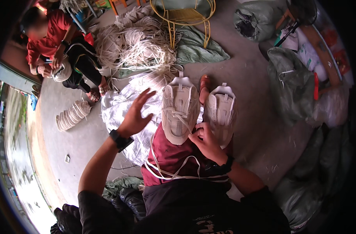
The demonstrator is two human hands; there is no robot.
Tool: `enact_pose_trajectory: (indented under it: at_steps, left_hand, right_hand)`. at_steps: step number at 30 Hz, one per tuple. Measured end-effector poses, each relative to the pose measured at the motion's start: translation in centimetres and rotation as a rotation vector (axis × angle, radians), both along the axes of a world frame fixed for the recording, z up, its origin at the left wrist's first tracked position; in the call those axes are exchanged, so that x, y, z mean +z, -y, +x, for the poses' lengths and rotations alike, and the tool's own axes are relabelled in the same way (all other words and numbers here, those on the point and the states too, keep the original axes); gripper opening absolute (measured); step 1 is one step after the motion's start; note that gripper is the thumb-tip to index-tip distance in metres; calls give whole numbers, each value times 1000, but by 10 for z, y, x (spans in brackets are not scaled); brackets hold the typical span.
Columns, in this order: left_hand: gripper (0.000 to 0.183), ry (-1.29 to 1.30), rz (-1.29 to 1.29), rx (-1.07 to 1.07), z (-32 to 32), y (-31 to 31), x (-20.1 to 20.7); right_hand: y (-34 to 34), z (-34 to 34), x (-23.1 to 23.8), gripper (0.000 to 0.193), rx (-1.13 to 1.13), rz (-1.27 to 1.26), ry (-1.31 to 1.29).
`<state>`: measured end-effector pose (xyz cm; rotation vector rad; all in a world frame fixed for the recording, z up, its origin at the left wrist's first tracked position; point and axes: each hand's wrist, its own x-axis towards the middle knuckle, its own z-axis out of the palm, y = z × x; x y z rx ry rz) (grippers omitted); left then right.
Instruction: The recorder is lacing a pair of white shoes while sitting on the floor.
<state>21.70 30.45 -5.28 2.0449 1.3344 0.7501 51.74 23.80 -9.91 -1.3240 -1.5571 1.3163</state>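
Two beige sneakers rest on my lap, toes toward me. The left sneaker [170, 126] has a lace crossed through its lower eyelets. The right sneaker [224, 134] shows no crossed lace on its front. My right hand [209, 143] is between the two toes, with thumb and forefinger pinched on a shoelace [188, 125] of the left sneaker. My left hand [136, 117] hovers just left of that sneaker, fingers spread and holding nothing. Loose white laces [174, 174] trail over my dark red trousers [166, 154].
A big heap of pale laces [139, 43] lies ahead, near a yellow-framed chair [185, 16]. At the left sits a person in a red shirt [57, 29], handling a pale bundle. A coiled lace bundle [73, 115] lies on the floor; green sacks [289, 80] stand right.
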Motion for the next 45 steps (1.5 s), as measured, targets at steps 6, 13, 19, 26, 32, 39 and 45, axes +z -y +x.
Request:
enact_pose_trajectory:
  at_steps: [6, 13, 19, 26, 32, 39, 45]
  left_hand:
    - [86, -40, 55, -175, 40, -9, 7]
    - [77, -9, 71, -182, 42, -23, -11]
    - [75, 92, 19, -199, 41, -30, -22]
    - [77, 121, -59, -217, 44, -42, -22]
    - [79, 63, -86, -234, 64, -50, -17]
    - [79, -3, -151, -189, 94, -60, -17]
    - [84, 7, -176, -197, 135, -67, -14]
  right_hand:
    - [-1, 6, 78, 27, 212, -280, 0]
    - [-52, 99, 124, 18, -129, -124, -379]
    - [-84, 171, 111, 14, -303, 53, 210]
    - [-86, 226, 104, 25, 129, 14, 493]
    - [-94, 281, 85, 19, -7, 154, 483]
    - [-96, 344, 71, 10, -167, 329, 751]
    - [-95, 436, 58, 8, -265, 427, 967]
